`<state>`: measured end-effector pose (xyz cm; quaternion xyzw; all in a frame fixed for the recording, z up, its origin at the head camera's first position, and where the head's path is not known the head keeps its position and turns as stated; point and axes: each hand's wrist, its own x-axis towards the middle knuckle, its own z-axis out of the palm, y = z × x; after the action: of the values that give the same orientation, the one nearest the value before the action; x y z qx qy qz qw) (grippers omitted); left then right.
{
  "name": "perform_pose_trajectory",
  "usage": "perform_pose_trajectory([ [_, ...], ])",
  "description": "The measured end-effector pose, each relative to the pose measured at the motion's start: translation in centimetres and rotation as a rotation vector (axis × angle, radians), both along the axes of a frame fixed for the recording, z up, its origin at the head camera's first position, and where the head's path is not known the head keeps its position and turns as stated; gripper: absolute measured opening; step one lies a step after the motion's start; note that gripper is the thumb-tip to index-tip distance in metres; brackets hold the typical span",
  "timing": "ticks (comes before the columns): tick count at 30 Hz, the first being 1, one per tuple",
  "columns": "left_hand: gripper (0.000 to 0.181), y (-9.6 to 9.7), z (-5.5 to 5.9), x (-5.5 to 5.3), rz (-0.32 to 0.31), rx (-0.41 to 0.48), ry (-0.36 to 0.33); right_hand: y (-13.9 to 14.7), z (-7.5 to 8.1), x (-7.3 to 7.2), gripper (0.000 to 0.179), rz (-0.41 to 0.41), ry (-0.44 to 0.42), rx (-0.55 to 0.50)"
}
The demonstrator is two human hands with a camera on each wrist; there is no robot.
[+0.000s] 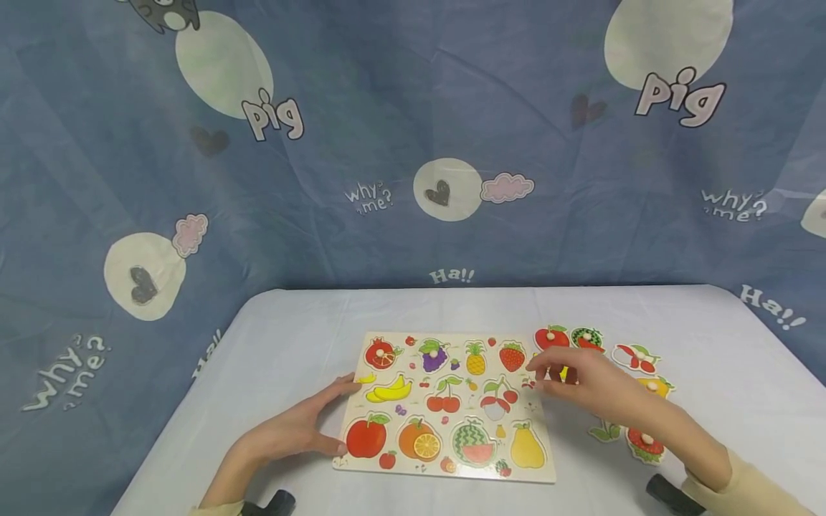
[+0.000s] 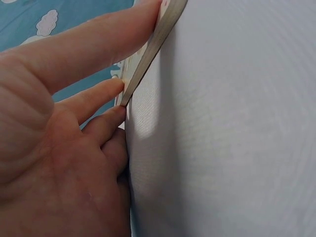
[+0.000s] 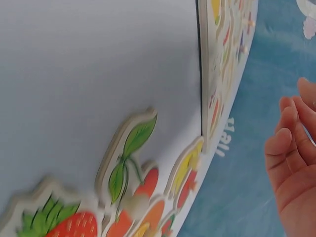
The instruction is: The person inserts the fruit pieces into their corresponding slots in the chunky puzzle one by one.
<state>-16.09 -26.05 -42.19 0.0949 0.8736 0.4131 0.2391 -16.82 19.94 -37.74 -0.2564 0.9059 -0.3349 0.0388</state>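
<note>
A wooden fruit puzzle board lies flat on the table, printed with apple, orange, banana, pear and other fruits. My left hand rests at its left side, thumb by the near corner and fingertips farther up; the left wrist view shows thumb and fingers touching the board's edge. Over the right edge, beside the strawberry picture, hovers my right hand. Its fingers bend loosely in the right wrist view, with no piece visible among them. Part of a yellow piece shows below this hand.
Loose fruit pieces lie right of the board: an apple, a watermelon, a lychee and a strawberry, among several. The right arm covers some. A blue printed curtain hangs behind the white table.
</note>
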Motion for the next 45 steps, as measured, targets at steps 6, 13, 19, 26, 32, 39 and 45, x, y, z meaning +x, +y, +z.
perform_pose_trajectory([
  [6,0.092,0.1,0.0,0.1,0.010,-0.009,0.002,1.5,0.1,0.4,0.021,-0.032,0.009,0.014],
  [13,0.092,0.1,-0.1,0.1,0.007,-0.013,0.008,2.8,-0.1,0.4,0.021,-0.034,0.060,-0.010],
  [19,0.092,0.1,-0.1,0.1,0.008,-0.014,0.006,3.4,-0.4,0.2,0.021,-0.021,0.117,-0.008],
  [26,0.092,0.1,0.0,0.1,0.008,-0.008,0.005,4.0,-0.6,-0.3,0.022,-0.062,0.077,-0.002],
  [32,0.093,0.2,0.1,0.2,0.027,0.006,-0.010,4.6,-0.6,-0.5,0.020,-0.092,0.056,-0.004],
  [39,0.093,0.2,0.1,0.1,0.030,0.002,-0.010,5.5,-0.5,-0.3,0.021,-0.097,0.053,-0.015],
  [45,0.093,0.1,0.0,0.1,0.022,0.008,-0.011,6.1,-0.7,0.4,0.023,-0.147,0.033,0.022],
])
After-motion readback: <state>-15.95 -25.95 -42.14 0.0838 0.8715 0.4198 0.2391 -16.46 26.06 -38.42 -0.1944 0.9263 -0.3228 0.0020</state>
